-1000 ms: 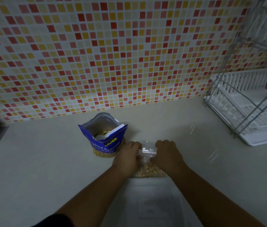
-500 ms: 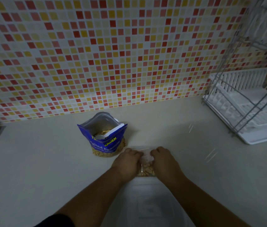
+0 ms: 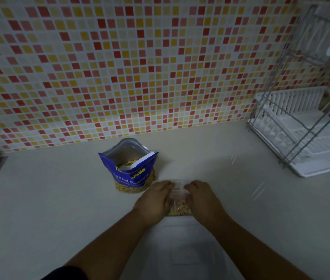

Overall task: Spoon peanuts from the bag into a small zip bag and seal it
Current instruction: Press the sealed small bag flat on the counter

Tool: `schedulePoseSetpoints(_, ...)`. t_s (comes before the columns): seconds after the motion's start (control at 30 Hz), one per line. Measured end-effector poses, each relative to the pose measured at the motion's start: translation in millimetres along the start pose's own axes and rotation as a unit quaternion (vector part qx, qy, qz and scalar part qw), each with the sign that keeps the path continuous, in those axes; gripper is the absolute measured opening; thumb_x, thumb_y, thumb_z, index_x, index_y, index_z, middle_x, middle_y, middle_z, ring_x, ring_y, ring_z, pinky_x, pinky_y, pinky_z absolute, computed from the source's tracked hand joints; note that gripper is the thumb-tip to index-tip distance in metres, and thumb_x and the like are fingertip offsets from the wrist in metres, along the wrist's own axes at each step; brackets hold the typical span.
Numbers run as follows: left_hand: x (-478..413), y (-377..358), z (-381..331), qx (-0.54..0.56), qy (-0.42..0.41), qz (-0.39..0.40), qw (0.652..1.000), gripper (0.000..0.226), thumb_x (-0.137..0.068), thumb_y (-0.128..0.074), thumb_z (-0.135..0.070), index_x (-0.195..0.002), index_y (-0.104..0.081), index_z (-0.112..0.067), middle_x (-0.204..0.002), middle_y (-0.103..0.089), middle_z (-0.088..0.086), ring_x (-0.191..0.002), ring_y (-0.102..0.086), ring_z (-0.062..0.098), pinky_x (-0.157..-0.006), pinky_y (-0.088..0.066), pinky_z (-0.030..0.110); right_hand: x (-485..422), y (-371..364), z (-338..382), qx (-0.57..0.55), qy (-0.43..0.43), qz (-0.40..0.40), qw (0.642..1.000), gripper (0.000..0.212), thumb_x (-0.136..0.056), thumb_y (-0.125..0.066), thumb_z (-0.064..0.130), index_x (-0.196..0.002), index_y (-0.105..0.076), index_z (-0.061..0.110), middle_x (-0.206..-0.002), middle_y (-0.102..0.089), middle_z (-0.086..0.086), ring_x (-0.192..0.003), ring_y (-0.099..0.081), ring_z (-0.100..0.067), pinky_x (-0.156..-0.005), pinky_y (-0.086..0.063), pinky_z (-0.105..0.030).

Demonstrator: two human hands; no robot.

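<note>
On the worktop [image 3: 241,209], right in front of you, the small zip bag [image 3: 180,205] lies flat w/ a layer of peanuts [image 3: 180,210] in its near half. Your left hand [image 3: 154,201] is closed over the bag's left edge, your right hand [image 3: 202,199] over its right edge; both grasp the clear plastic, fingertips curled onto the top strip at the far end. Can't tell if the zip is pressed shut, the strip is too blurred and partly covered by your fingers.

Just beyond and to the left of your left hand, the blue peanut bag [image 3: 128,170] stands upright, mouth open, nuts visible inside and thru a clear window at its base. It's close to the zip bag but whether they touch isn't clear.

Nearer you, btwn your forearms, a pale translucent sheet or lid [image 3: 182,255] lies on the worktop; no detail readable. At the far right a white dish rack [image 3: 309,134] w/ a wire frame sits against the wall of red, orange & yellow mosaic tile [image 3: 119,67].
</note>
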State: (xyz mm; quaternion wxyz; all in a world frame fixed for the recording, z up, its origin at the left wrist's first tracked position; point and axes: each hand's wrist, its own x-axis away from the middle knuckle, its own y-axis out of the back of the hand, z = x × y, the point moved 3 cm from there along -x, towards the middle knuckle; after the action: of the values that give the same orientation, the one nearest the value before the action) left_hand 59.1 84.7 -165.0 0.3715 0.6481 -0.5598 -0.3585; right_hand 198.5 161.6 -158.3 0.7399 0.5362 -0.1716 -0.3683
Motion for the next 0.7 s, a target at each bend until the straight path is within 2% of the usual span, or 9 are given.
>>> schedulePoseSetpoints(0.07,4,6,1,0.048,0.01,-0.035,0.998,0.059,-0.083,-0.031,-0.035,-0.132,-0.051,-0.01,-0.137,-0.049,0.009,-0.126,-0.046,0.022,-0.105,-0.025,0.016,-2,13,2,0.005,-0.018,-0.007,1.0,0.011,-0.081,-0.062,0.008,-0.09,-0.068,0.009,-0.09,-0.067,-0.012,-0.086,-0.062,-0.031,-0.072,-0.05,-0.033)
schedulePoseSetpoints(0.13,10,10,3,0.101,0.023,-0.087,0.991,0.046,-0.078,-0.039,-0.024,-0.114,-0.062,-0.007,-0.116,-0.059,0.01,-0.106,-0.054,0.021,-0.092,-0.033,0.011,-2,31,8,-0.01,-0.065,0.042,0.997,0.014,-0.087,-0.053,0.012,-0.091,-0.067,0.01,-0.093,-0.068,-0.01,-0.09,-0.062,-0.026,-0.073,-0.044,-0.026)
schedulePoseSetpoints(0.2,16,16,5,0.149,0.067,-0.144,0.976,0.03,-0.072,-0.046,-0.017,-0.095,-0.062,-0.007,-0.093,-0.055,0.003,-0.086,-0.051,0.018,-0.076,-0.035,0.015,2,43,12,0.007,-0.066,0.125,0.99,0.019,-0.088,-0.052,0.016,-0.095,-0.068,0.008,-0.098,-0.07,-0.011,-0.093,-0.064,-0.024,-0.074,-0.044,-0.023)
schedulePoseSetpoints(0.27,24,20,7,0.179,0.109,-0.166,0.964,0.03,-0.065,-0.05,-0.017,-0.091,-0.059,-0.008,-0.089,-0.05,0.0,-0.084,-0.048,0.018,-0.072,-0.033,0.017,10,48,21,0.014,-0.019,0.221,0.975,0.02,-0.085,-0.06,0.019,-0.097,-0.07,0.006,-0.102,-0.07,-0.01,-0.097,-0.064,-0.022,-0.076,-0.046,-0.023)
schedulePoseSetpoints(0.33,30,18,10,0.171,0.11,-0.138,0.969,0.047,-0.062,-0.057,-0.023,-0.106,-0.057,-0.008,-0.103,-0.053,0.003,-0.101,-0.051,0.023,-0.085,-0.035,0.019,26,46,32,-0.012,0.015,0.317,0.948,0.031,-0.08,-0.07,0.026,-0.106,-0.067,0.01,-0.113,-0.065,-0.008,-0.102,-0.059,-0.018,-0.075,-0.043,-0.021)
schedulePoseSetpoints(0.4,34,13,14,0.138,0.084,-0.085,0.983,0.075,-0.063,-0.062,-0.036,-0.131,-0.044,-0.011,-0.131,-0.045,0.009,-0.125,-0.04,0.025,-0.104,-0.029,0.025,45,37,37,0.018,0.054,0.369,0.928,0.058,-0.077,-0.074,0.031,-0.128,-0.053,0.013,-0.133,-0.05,-0.007,-0.121,-0.046,-0.02,-0.092,-0.038,-0.023)
schedulePoseSetpoints(0.47,37,9,16,0.138,0.083,-0.017,0.987,0.101,-0.058,-0.067,-0.042,-0.145,-0.023,-0.016,-0.151,-0.022,0.008,-0.14,-0.019,0.024,-0.11,-0.015,0.023,63,24,39,0.08,0.101,0.376,0.918,0.084,-0.073,-0.076,0.033,-0.142,-0.033,0.012,-0.146,-0.032,-0.01,-0.134,-0.03,-0.025,-0.11,-0.028,-0.03)
schedulePoseSetpoints(0.57,38,3,14,0.142,0.085,0.058,0.985,0.121,-0.052,-0.075,-0.038,-0.148,-0.003,-0.02,-0.157,0.002,0.003,-0.146,0.004,0.018,-0.112,-0.007,0.023,79,5,38,0.137,0.123,0.361,0.914,0.108,-0.067,-0.079,0.036,-0.149,-0.013,0.009,-0.153,-0.018,-0.014,-0.138,-0.021,-0.032,-0.115,-0.025,-0.041)
schedulePoseSetpoints(0.7,35,-1,10,0.175,0.087,0.052,0.979,0.122,-0.062,-0.084,-0.019,-0.148,0.003,-0.021,-0.157,0.011,0.004,-0.145,0.011,0.017,-0.114,-0.007,0.024,77,0,35,0.146,0.122,0.333,0.923,0.117,-0.062,-0.082,0.044,-0.148,-0.013,0.005,-0.147,-0.024,-0.017,-0.134,-0.023,-0.034,-0.113,-0.024,-0.041)
